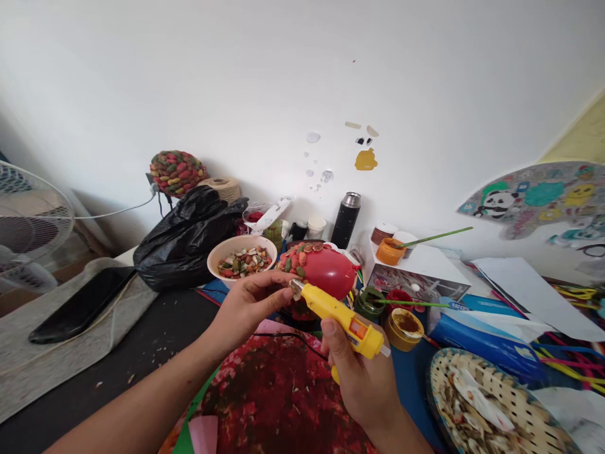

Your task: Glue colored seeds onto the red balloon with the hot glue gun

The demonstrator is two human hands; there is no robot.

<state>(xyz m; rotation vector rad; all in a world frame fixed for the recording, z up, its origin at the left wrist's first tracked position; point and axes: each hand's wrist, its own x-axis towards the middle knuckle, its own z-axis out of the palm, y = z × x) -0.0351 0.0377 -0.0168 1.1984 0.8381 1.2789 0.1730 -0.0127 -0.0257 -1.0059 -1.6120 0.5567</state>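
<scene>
My right hand (362,375) is wrapped round the grip of a yellow glue gun (338,313), whose metal nozzle points up and left. My left hand (248,306) pinches a small item at the nozzle tip; the item is too small to name. Just behind the nozzle sits a red balloon (331,271), partly covered on its left side with coloured seed shells. A cream bowl (242,257) of coloured shells stands to the left of the balloon, close to my left hand.
A black plastic bag (186,243) and a phone (82,306) lie at the left, a fan (28,224) beyond them. Paint pots (403,328), brushes, a black flask (346,221), a blue tissue pack (482,337) and a woven tray (496,403) crowd the right. A red-stained sheet (278,397) lies below my hands.
</scene>
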